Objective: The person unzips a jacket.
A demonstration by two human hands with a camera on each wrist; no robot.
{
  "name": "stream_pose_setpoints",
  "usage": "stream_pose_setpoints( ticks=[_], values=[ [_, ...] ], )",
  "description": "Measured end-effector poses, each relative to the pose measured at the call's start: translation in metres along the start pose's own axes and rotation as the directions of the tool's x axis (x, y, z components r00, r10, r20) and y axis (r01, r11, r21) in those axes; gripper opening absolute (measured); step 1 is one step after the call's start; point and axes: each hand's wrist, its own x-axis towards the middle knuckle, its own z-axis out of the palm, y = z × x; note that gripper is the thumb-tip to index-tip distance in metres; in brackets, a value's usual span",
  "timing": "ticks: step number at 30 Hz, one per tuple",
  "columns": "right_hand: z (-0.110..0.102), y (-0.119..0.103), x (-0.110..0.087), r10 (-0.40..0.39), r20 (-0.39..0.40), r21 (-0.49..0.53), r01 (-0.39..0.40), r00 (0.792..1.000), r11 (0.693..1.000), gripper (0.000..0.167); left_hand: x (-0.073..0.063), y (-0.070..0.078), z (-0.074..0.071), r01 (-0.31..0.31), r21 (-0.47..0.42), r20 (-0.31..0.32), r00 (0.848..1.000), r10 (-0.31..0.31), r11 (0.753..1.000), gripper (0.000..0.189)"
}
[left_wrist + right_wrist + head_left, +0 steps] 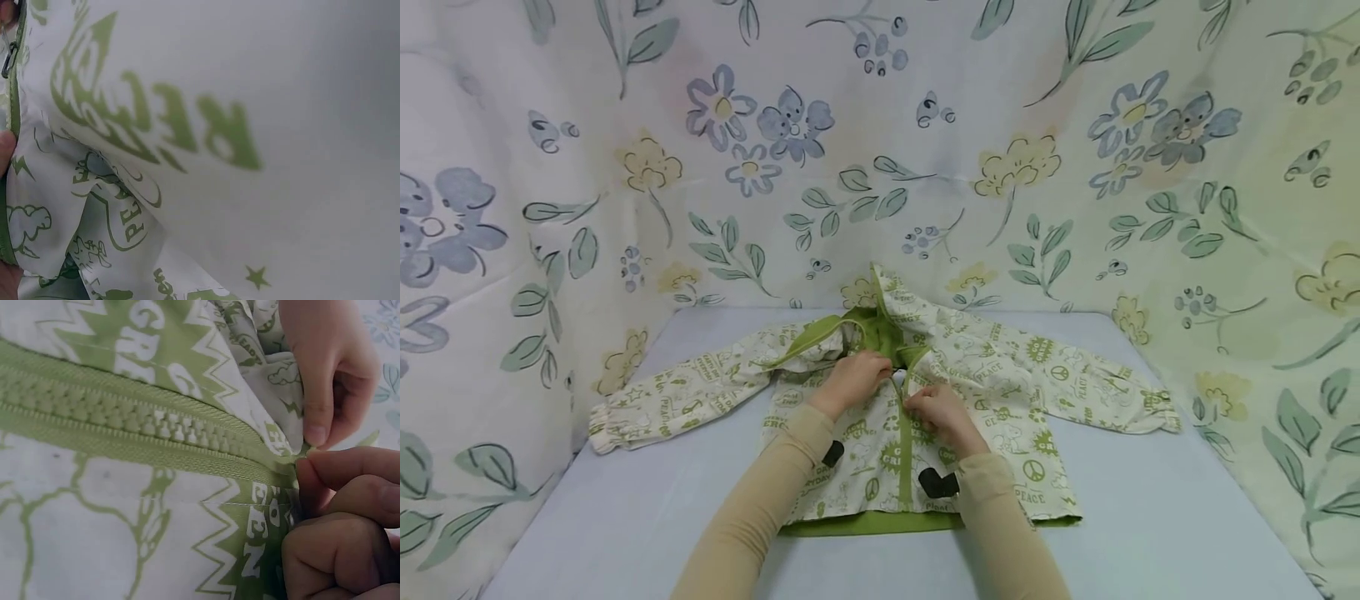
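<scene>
A white hooded jacket (1000, 417) with green print and green lining lies spread out with its front upward. Its green zipper (181, 425) is joined along the lower front, and the collar gapes above. With bent fingers, my left hand (857, 379) pinches the jacket's front edge near the collar. Slightly lower and to the right, my right hand (943, 412) pinches the front beside the zipper, fingers curled. Both hands meet closely in the right wrist view. A dark zipper slider (9, 59) shows at the left edge of the left wrist view, with fingertips (6, 150) partly cut off.
The jacket lies on a pale table (647, 508), its sleeve (685, 392) and the other sleeve (1075, 375) stretched out sideways. The raised hood (917, 308) leans toward a flower-printed curtain (850, 208) behind. More of this cloth hangs on both sides.
</scene>
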Motion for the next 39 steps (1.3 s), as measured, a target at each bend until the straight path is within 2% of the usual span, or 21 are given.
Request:
stream_pose_setpoints(
  ticks=[7,17,23,28,35,39],
  values=[
    [0.003,0.003,-0.004,-0.004,0.04,0.063,0.001,0.999,0.998,0.034,0.001,-0.005,0.002,0.019,-0.018,-0.037,0.999,-0.019,1.0,0.009],
    [0.001,0.005,-0.005,-0.027,0.071,0.026,0.025,0.997,0.999,0.023,0.001,-0.006,-0.002,0.024,-0.067,-0.067,0.997,-0.028,0.997,0.01],
    [0.004,0.009,-0.006,-0.07,0.067,-0.013,0.071,0.995,0.997,0.023,0.002,-0.007,-0.003,0.032,-0.082,-0.067,0.997,-0.037,0.996,0.012],
    [0.008,0.012,-0.01,-0.074,0.057,-0.008,0.074,0.996,0.997,0.028,0.003,-0.006,-0.004,0.046,-0.071,-0.057,0.997,-0.05,0.996,0.013],
    [0.009,0.016,-0.012,-0.079,0.036,-0.025,0.08,0.996,0.996,0.024,0.002,-0.006,-0.003,0.047,-0.088,-0.064,0.997,-0.053,0.995,0.012],
    [0.008,0.017,-0.014,-0.086,0.036,-0.019,0.087,0.996,0.996,0.028,0.002,-0.007,-0.004,0.045,-0.098,-0.06,0.997,-0.051,0.994,0.013]
  ],
)
